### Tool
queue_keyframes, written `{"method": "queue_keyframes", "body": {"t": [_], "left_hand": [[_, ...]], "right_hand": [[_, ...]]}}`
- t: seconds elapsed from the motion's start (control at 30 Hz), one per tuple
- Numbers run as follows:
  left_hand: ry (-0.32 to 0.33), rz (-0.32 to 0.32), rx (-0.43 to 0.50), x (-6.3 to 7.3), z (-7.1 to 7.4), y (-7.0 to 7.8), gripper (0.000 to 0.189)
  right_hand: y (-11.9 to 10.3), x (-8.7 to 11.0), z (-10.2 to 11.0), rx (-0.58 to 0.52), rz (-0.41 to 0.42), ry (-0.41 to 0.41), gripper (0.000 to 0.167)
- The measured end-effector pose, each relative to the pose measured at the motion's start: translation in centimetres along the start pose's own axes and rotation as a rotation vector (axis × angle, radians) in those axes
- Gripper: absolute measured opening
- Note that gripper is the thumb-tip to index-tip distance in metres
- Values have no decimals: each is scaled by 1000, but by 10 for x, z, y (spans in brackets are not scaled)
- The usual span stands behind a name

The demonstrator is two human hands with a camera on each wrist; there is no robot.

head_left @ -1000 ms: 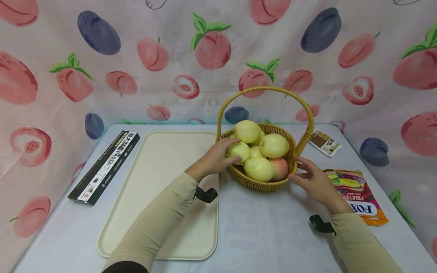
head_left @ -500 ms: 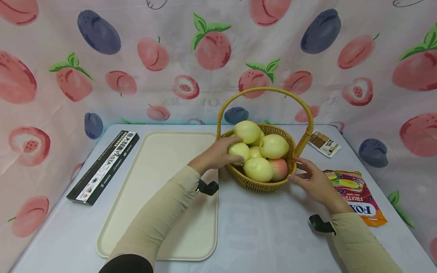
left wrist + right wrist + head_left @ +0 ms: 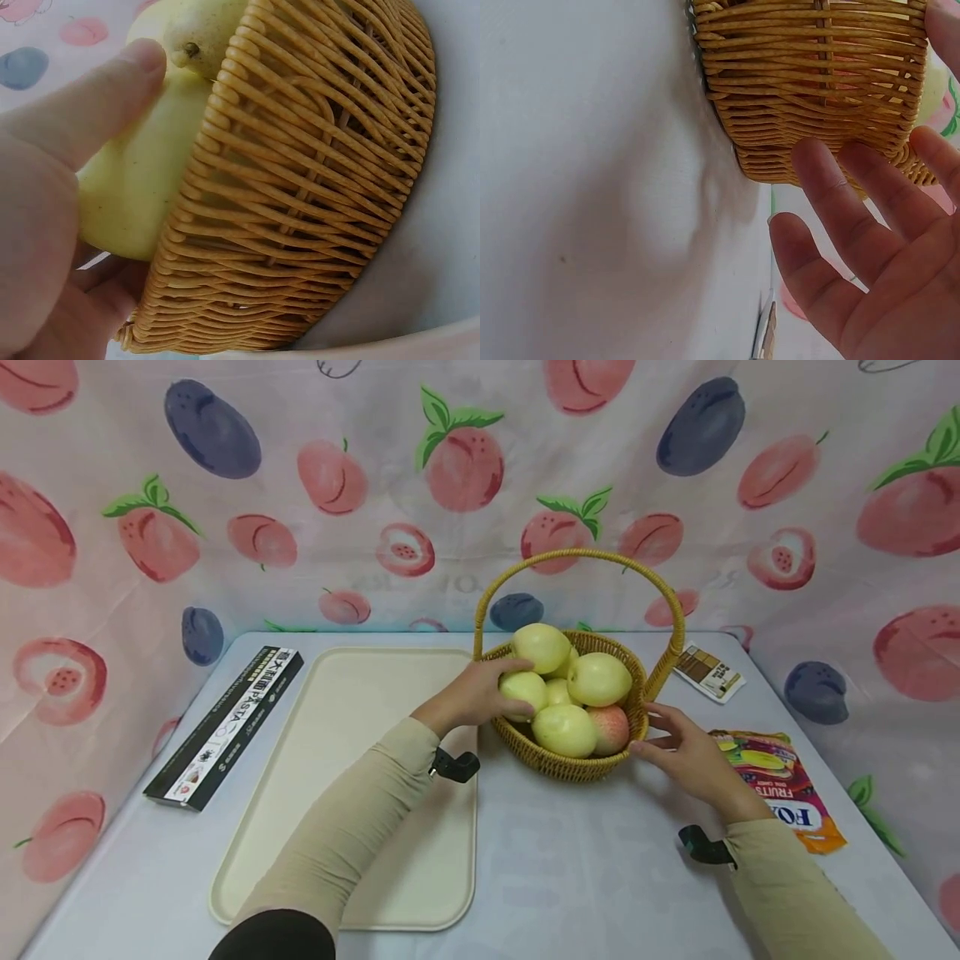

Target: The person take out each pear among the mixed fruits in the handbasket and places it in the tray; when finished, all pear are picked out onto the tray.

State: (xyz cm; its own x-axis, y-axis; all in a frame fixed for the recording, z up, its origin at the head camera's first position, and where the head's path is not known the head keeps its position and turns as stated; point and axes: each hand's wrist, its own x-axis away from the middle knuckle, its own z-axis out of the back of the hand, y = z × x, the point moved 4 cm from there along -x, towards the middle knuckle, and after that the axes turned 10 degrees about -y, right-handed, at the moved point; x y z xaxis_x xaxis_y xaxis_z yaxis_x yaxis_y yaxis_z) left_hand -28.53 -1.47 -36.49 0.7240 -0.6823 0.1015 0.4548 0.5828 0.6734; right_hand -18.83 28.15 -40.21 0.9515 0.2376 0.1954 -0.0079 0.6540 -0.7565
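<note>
A wicker basket (image 3: 561,767) with a tall arched handle holds several yellow-green pears and a reddish peach (image 3: 610,730). My left hand (image 3: 472,695) grips a pear (image 3: 522,692) at the basket's left side. In the left wrist view the thumb lies along that pear (image 3: 142,176), which bulges above the woven rim, while the other fingers are partly hidden beneath it. Another pear (image 3: 199,37) leans against it. At the basket's right side is my right hand (image 3: 690,762), fingers spread and loosely bent, fingertips right at the wicker wall (image 3: 817,90).
A cream tray (image 3: 382,727) lies left of the basket, under my left forearm. Beyond it is a black pasta box (image 3: 225,727). Right of the basket lie a small brown-and-white packet (image 3: 711,673) and a red-orange candy bag (image 3: 783,789). A fruit-printed cloth (image 3: 450,560) hangs behind.
My left hand has shifted slightly around the pear, its wrist rising a little. The right hand and the basket stay nearly in place.
</note>
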Motion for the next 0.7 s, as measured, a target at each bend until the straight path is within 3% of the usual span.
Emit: {"method": "queue_keyframes", "body": {"t": [0.23, 0.7], "left_hand": [[47, -26, 29, 10, 10, 5, 68], [38, -39, -9, 41, 28, 15, 66]], "right_hand": [[-1, -4, 1, -1, 10, 1, 79], [3, -1, -1, -13, -4, -1, 80]]}}
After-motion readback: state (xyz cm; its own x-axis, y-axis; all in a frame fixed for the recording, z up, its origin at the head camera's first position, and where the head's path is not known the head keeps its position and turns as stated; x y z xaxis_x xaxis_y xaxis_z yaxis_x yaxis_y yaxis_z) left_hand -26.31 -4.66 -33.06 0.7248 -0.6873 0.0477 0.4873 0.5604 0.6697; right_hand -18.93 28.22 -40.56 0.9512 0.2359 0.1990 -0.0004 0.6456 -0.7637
